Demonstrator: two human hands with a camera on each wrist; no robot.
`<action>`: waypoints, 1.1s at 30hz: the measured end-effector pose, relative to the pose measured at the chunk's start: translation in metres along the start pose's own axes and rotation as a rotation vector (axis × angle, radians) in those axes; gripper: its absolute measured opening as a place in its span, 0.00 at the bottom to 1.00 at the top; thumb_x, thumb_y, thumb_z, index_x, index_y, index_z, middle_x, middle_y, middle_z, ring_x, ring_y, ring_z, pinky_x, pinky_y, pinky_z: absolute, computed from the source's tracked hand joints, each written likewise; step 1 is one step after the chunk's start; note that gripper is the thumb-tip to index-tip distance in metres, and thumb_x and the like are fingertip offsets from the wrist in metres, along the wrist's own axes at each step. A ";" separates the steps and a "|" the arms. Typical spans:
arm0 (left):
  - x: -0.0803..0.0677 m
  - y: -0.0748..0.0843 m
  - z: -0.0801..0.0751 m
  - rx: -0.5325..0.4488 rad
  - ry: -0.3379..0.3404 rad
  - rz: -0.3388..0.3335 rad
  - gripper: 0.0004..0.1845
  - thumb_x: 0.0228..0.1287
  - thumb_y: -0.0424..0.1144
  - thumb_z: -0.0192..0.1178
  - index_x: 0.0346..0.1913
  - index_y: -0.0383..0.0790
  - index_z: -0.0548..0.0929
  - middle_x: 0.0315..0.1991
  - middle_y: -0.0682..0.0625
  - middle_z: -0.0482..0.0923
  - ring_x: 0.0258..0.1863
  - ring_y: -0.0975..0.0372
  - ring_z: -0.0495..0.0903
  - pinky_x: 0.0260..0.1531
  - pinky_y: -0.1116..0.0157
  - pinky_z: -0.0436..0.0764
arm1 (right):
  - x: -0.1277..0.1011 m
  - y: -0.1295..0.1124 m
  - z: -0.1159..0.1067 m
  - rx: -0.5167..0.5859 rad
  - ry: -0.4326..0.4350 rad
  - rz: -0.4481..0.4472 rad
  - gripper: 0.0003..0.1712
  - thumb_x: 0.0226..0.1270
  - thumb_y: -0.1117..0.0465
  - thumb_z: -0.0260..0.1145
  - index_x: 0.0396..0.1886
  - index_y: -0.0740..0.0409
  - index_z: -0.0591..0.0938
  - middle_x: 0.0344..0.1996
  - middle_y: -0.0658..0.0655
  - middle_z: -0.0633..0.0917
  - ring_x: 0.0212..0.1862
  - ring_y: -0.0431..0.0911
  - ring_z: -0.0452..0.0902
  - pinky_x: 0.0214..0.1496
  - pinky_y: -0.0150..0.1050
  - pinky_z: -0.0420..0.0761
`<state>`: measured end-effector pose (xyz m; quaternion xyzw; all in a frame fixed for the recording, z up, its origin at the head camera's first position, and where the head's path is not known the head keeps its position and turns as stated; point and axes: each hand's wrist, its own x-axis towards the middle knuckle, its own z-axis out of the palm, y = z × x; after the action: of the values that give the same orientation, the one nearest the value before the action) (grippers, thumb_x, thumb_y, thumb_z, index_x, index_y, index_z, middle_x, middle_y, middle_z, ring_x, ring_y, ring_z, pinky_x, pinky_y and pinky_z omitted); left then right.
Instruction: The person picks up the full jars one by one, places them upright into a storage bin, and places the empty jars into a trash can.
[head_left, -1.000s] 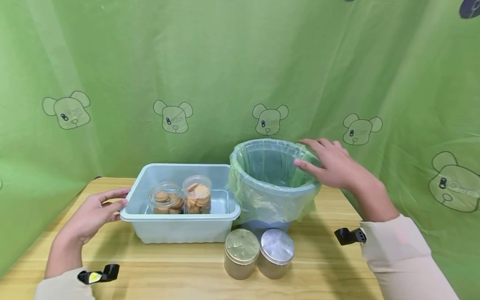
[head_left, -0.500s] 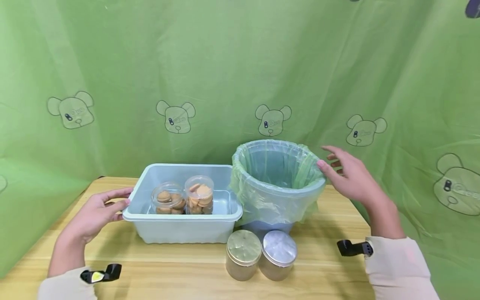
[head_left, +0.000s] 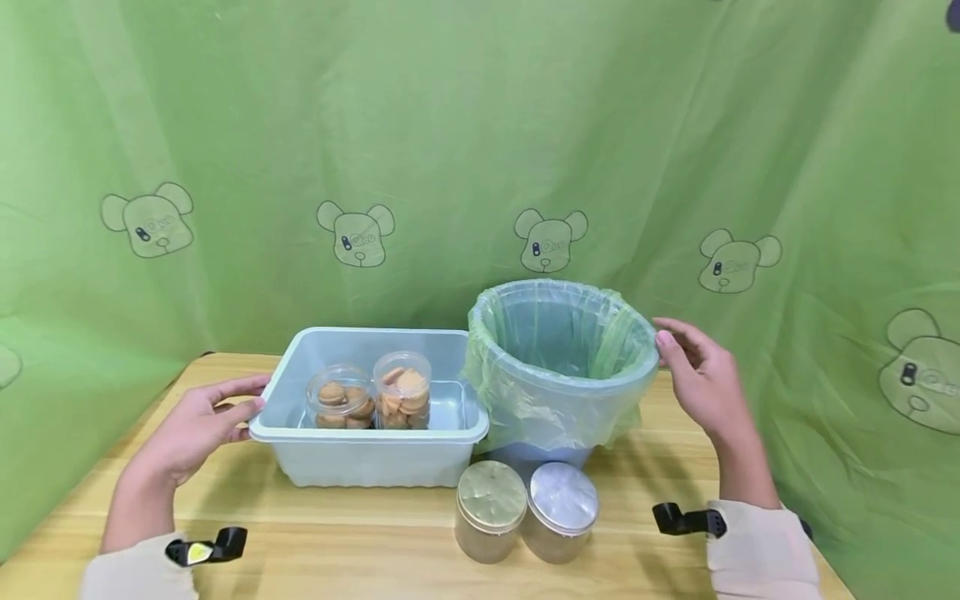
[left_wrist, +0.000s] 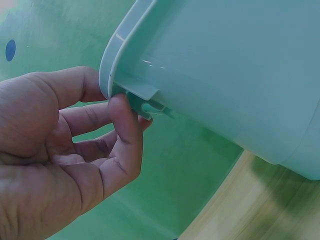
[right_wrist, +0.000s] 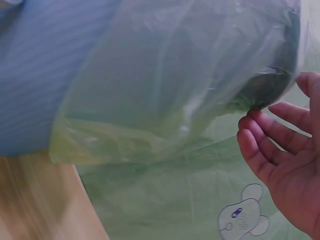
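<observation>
Left hand (head_left: pixel 197 425) pinching the left rim of the pale tub (head_left: pixel 369 455) on the tabletop (head_left: pixel 375 542), right hand (head_left: pixel 697 379) seemingly just touching the lined bin (head_left: pixel 558 379) right of the tub, fingers relaxed

Two lidded jars (head_left: pixel 525 510) block bin (head_left: pixel 558 367) front; tub (head_left: pixel 367 454) flanks left.

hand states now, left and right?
Left hand: holds the tub rim, fingers curled under.
Right hand: open, fingertips at the bin rim.

Lined bin (head_left: pixel 558 392) beside tub (head_left: pixel 367 454) (upright)
</observation>
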<state>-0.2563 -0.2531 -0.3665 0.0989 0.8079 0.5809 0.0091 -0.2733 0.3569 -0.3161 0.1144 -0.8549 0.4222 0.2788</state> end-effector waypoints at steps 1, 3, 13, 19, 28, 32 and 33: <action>0.000 0.000 0.000 0.000 0.001 -0.002 0.30 0.79 0.37 0.55 0.74 0.23 0.63 0.70 0.25 0.65 0.46 0.65 0.84 0.46 0.64 0.86 | -0.001 0.001 0.002 0.027 0.010 0.007 0.25 0.83 0.53 0.55 0.70 0.62 0.76 0.49 0.50 0.85 0.42 0.34 0.81 0.44 0.24 0.80; 0.000 -0.001 0.000 0.001 0.001 0.001 0.30 0.79 0.37 0.55 0.74 0.22 0.63 0.69 0.24 0.66 0.46 0.64 0.84 0.45 0.64 0.86 | -0.003 0.003 0.006 0.074 0.031 0.023 0.25 0.82 0.53 0.56 0.69 0.64 0.76 0.48 0.44 0.84 0.44 0.35 0.81 0.46 0.24 0.81; 0.001 -0.002 0.002 -0.005 0.008 -0.007 0.28 0.79 0.35 0.54 0.74 0.22 0.63 0.69 0.25 0.66 0.46 0.66 0.84 0.45 0.65 0.86 | -0.014 0.003 0.014 0.283 0.093 0.122 0.26 0.79 0.52 0.61 0.70 0.58 0.78 0.51 0.42 0.84 0.48 0.38 0.78 0.49 0.23 0.77; 0.002 -0.002 0.002 0.010 0.015 -0.012 0.29 0.79 0.36 0.54 0.74 0.23 0.64 0.69 0.25 0.66 0.45 0.67 0.83 0.44 0.65 0.86 | -0.016 0.001 0.017 0.395 0.151 0.139 0.24 0.77 0.54 0.64 0.67 0.60 0.80 0.50 0.42 0.86 0.47 0.37 0.80 0.50 0.24 0.78; 0.000 0.001 0.003 0.047 0.026 -0.016 0.28 0.79 0.37 0.55 0.73 0.24 0.66 0.68 0.26 0.69 0.45 0.65 0.84 0.45 0.65 0.86 | -0.017 -0.001 0.019 0.405 0.182 0.152 0.23 0.76 0.56 0.65 0.65 0.62 0.81 0.47 0.42 0.87 0.46 0.36 0.81 0.50 0.24 0.79; -0.003 0.005 0.001 0.141 0.057 -0.008 0.29 0.80 0.42 0.54 0.73 0.26 0.67 0.68 0.29 0.70 0.45 0.70 0.81 0.45 0.66 0.85 | -0.017 0.000 0.019 0.423 0.178 0.152 0.23 0.76 0.56 0.65 0.65 0.62 0.81 0.48 0.42 0.88 0.46 0.36 0.82 0.50 0.23 0.79; -0.003 0.006 0.001 0.170 0.062 -0.002 0.29 0.80 0.44 0.54 0.73 0.27 0.68 0.68 0.29 0.70 0.46 0.71 0.80 0.45 0.67 0.84 | -0.017 0.000 0.019 0.431 0.178 0.153 0.23 0.76 0.56 0.65 0.65 0.62 0.81 0.47 0.42 0.88 0.46 0.36 0.82 0.50 0.23 0.79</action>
<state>-0.2518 -0.2510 -0.3611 0.0802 0.8542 0.5132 -0.0237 -0.2668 0.3409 -0.3349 0.0684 -0.7234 0.6232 0.2892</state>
